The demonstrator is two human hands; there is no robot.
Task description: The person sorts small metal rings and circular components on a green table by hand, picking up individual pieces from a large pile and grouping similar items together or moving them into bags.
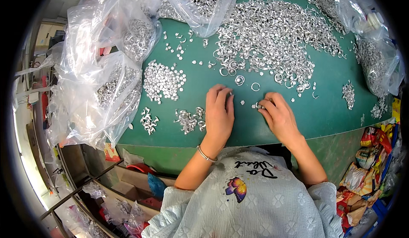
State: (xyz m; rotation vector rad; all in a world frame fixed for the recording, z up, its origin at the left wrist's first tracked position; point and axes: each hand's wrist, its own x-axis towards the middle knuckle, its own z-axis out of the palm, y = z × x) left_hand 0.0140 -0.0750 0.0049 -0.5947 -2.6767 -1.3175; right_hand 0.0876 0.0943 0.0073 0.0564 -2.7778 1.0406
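Observation:
My left hand (219,115) rests at the near middle of the green table, fingers curled and the thumb against the fingertips. A tiny light spot shows at its fingertips, too small to name. To its right, my right hand (279,118) has thumb and forefinger closed around a small silver metal piece (260,106), partly hidden by the fingers. Between the hands lies a little flower-shaped silver piece (242,103). Just beyond them are a silver ring (255,86) and another ring with a piece inside it (239,80). A small heap of curved silver pieces (186,121) lies left of my left hand.
A large pile of silver rings and curved pieces (272,33) spreads over the far table (315,114). Flower-shaped pieces (164,81) form a heap at left. Clear plastic bags of metal parts (123,84) line the left, with others at far middle and right.

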